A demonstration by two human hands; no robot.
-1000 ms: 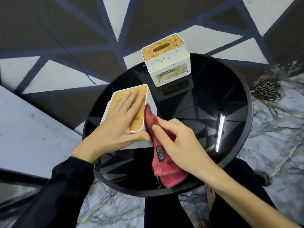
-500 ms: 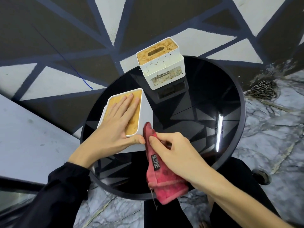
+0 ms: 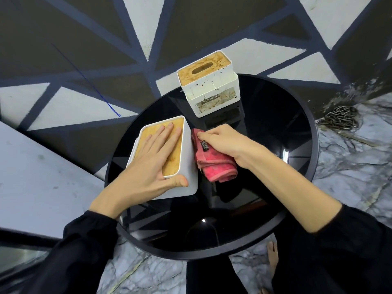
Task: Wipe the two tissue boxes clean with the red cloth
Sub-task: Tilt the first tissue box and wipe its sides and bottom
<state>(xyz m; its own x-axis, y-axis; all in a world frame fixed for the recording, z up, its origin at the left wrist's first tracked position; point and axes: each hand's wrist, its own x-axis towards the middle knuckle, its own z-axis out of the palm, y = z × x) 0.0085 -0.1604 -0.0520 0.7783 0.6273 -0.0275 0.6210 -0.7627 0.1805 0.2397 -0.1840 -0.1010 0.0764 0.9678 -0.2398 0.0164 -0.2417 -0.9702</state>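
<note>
The right hand (image 3: 220,141) grips the red cloth (image 3: 214,164), its fingers curled over the bunched fabric and pressing the far end of it against the white side wall of the near tissue box (image 3: 186,158). The cloth trails back under the palm toward the wrist, its folded hem lying on the black table (image 3: 297,145), and a small dark label on it shows just beside the knuckles.

The left hand (image 3: 154,162) lies flat on the wooden lid of that same box, fingers straight and together, pointing toward the far edge of the table, while the thumb hooks down over the near corner of the box. The box stands at the left edge of the round table, slightly overhanging it on the left side as far as can be told, and its lid carries faint brown marks near the thumb.

The second tissue box (image 3: 210,92) stands at the far edge of the table, well apart from both hands. Its wooden lid has an oval slot and dark stains, brown drips run down its white front, and a worn label sits low on that face.

Both forearms come out of black sleeves (image 3: 84,247). Past the right edge of the table a metal chain (image 3: 339,117) lies heaped on the marble floor (image 3: 350,177).
</note>
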